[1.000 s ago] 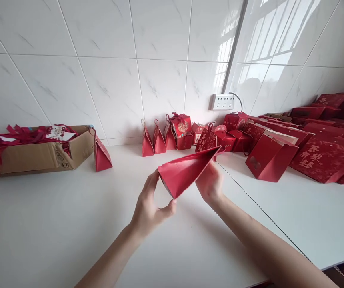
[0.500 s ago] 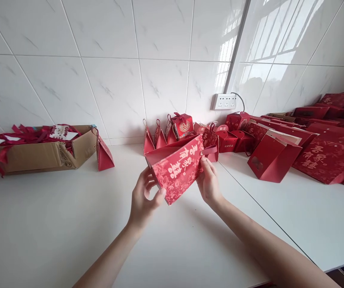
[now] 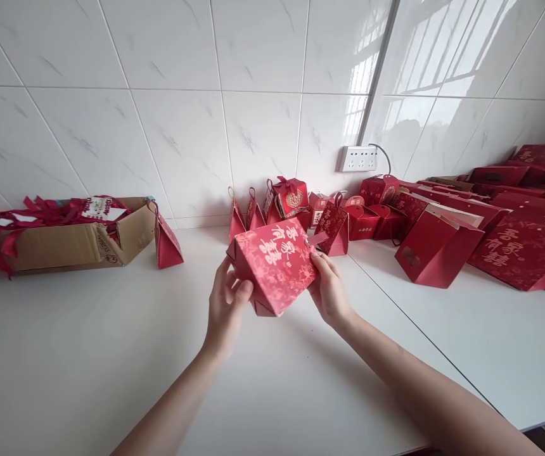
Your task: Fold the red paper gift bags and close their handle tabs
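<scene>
A red gift box (image 3: 279,269) with pale gold characters and a floral print is held in the air above the white table, tilted with its printed face toward me. My left hand (image 3: 227,304) grips its lower left end, the thumb on the near edge and the fingers partly hidden behind. At its right end, my right hand (image 3: 329,288) pinches the edge near a short ribbon (image 3: 319,239) that sticks out there. The box's far side is out of sight.
Against the tiled wall stand several small red boxes (image 3: 294,196). On the left, a cardboard box (image 3: 54,246) holds red ribbons beside a triangular red box (image 3: 168,244). Many red boxes (image 3: 514,250) are stacked at right, with a windowed one (image 3: 436,247) in front. A power strip (image 3: 359,159) is on the wall.
The gift box has been turned in my hands, so its printed face shows more fully and its left end has come into view. Both hands keep hold of it.
</scene>
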A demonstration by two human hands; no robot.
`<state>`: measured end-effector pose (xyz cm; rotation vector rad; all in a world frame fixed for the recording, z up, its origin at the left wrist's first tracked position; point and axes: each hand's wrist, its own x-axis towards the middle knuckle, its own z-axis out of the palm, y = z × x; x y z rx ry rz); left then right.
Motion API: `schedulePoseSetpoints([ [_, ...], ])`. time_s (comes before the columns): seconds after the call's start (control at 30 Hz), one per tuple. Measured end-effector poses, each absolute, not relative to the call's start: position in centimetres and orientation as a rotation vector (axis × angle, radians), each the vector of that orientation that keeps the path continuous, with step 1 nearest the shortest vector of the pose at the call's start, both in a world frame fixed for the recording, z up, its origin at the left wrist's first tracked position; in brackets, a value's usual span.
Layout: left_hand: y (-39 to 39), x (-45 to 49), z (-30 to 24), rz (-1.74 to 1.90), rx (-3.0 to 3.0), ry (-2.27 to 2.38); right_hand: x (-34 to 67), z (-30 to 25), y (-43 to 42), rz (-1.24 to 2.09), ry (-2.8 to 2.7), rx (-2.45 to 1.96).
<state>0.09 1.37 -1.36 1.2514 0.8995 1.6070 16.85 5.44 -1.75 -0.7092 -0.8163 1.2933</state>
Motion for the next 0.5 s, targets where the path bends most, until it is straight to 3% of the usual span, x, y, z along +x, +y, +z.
schedulePoseSetpoints([
  [0.2, 1.07, 0.40, -1.35, 1.553, 1.276, 0.823, 16.51, -2.65, 5.81, 1.512, -0.813, -0.751],
  [0.5, 0.93, 0.25, -1.13, 1.542, 1.215, 0.820, 16.43, -2.04, 5.55, 1.583, -0.880, -0.788],
])
